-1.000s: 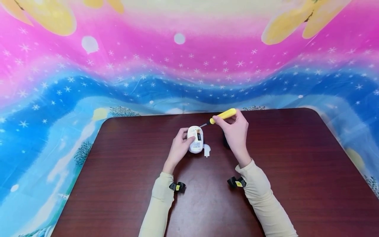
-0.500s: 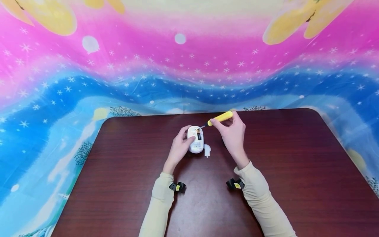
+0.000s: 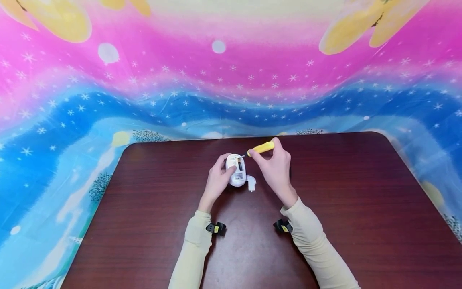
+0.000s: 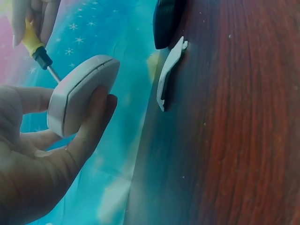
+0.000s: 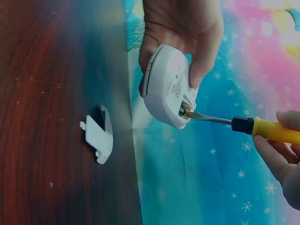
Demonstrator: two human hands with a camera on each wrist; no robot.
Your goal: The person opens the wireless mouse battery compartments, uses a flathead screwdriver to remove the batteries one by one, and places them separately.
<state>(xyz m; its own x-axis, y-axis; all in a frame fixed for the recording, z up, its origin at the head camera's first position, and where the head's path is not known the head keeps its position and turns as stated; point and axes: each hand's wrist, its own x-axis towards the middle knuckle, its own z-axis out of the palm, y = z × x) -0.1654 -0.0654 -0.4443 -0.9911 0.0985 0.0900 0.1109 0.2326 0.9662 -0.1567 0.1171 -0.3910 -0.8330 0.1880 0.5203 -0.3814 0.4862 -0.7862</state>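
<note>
Two hands, apart from each other; using the white mouse [image 3: 239, 176] as reference. Going left to right. Patterned backdrop cloth [image 3: 72, 140] on far left, also runs behind the mouse. Pale left sleeve [image 3: 191, 249] below-left of it. Left hand [image 3: 216, 178] right at the mouse's left side, clamped on it, thumb across the labelled face. Black left wrist camera [image 3: 216, 228] below the mouse, slightly left. Mouse itself is held up off the desk [image 3: 162, 220], uncovered bay facing the person, battery [image 3: 240, 163] sitting in it. White cover [image 3: 251, 184] lies on the desk, down-right of the mouse. Yellow-handled screwdriver [image 3: 262, 147] slants in from upper right, tip at the bay's upper end; can't tell if it touches battery or housing. Right hand [image 3: 276, 168] right of the mouse, pinching that handle. Black right wrist camera [image 3: 283, 226] and pale right sleeve [image 3: 317, 245] below-right. Dark object [image 4: 168, 23] right of the mouse too, mostly behind the right hand in head view; can't identify it.
</note>
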